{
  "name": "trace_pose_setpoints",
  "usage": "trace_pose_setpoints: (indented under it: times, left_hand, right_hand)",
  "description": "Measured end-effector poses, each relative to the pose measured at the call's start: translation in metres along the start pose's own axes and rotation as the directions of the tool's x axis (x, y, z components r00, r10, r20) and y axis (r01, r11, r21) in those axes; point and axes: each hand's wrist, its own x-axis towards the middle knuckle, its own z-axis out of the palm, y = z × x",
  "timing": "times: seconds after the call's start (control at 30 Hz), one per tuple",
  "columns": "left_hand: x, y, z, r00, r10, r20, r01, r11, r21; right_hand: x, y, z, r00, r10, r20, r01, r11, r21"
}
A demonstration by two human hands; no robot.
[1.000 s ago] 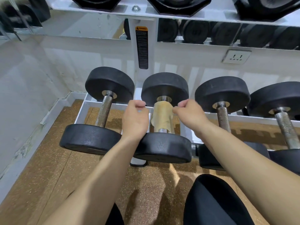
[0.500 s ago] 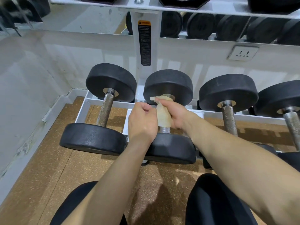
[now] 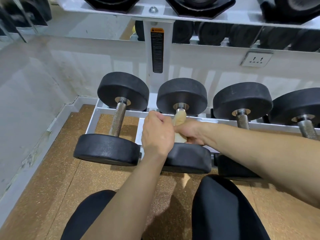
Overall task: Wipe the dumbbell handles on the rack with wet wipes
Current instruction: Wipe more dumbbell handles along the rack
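Note:
The second dumbbell (image 3: 181, 96) from the left lies on the white rack (image 3: 259, 125). A yellowish wet wipe (image 3: 180, 116) is wrapped round its handle. My right hand (image 3: 189, 130) reaches across from the right and grips the wipe-covered handle near the front weight. My left hand (image 3: 157, 133) is curled into a fist just left of the handle, against the wipe's edge, apparently pinching it; its fingertips are hidden. Most of the handle is covered by wipe and hands.
A bare-handled dumbbell (image 3: 118, 118) lies to the left; two more dumbbells (image 3: 242, 101) lie to the right. An upper shelf (image 3: 152, 10) of hexagonal weights overhangs. The rack post (image 3: 156, 49) stands behind. A wall closes off the left. My knees (image 3: 225, 208) are over the cork floor.
Both hands held the wipe's ends apart across the handle; they have come together, and my right hand now wraps the wipe round the handle, lower toward the front weight.

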Motion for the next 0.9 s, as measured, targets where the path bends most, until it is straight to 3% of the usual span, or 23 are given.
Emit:
trace_pose_setpoints:
  times: [0.07, 0.3, 0.43, 0.53, 0.73, 0.9]
  left_hand:
    - [0.001, 0.000, 0.001, 1.000, 0.004, -0.001, -0.004, 1.000, 0.006]
    - [0.004, -0.003, 0.001, 0.998, -0.037, 0.042, 0.037, 0.999, -0.013]
    - [0.005, -0.002, 0.002, 0.997, -0.029, 0.068, 0.030, 0.999, -0.015]
    - [0.006, -0.002, 0.002, 0.997, -0.035, 0.068, 0.036, 0.999, -0.017]
    - [0.004, 0.000, 0.000, 0.996, -0.052, 0.076, 0.052, 0.999, 0.002]
    - [0.005, -0.001, 0.002, 0.996, -0.052, 0.076, 0.051, 0.999, 0.012]
  right_hand:
    - [0.000, -0.003, 0.002, 0.997, 0.020, -0.071, -0.021, 1.000, -0.006]
    - [0.023, -0.033, 0.003, 0.943, -0.024, -0.331, 0.111, 0.963, 0.246]
    - [0.021, -0.033, 0.000, 0.995, -0.061, -0.078, 0.092, 0.856, 0.508]
    - [0.021, -0.015, -0.008, 0.981, -0.163, 0.105, 0.050, 0.736, 0.675]
    - [0.006, 0.002, -0.005, 0.945, -0.129, 0.300, -0.064, 0.828, 0.557]
    - [-0.009, 0.003, -0.010, 0.974, -0.020, 0.225, -0.045, 0.959, 0.279]
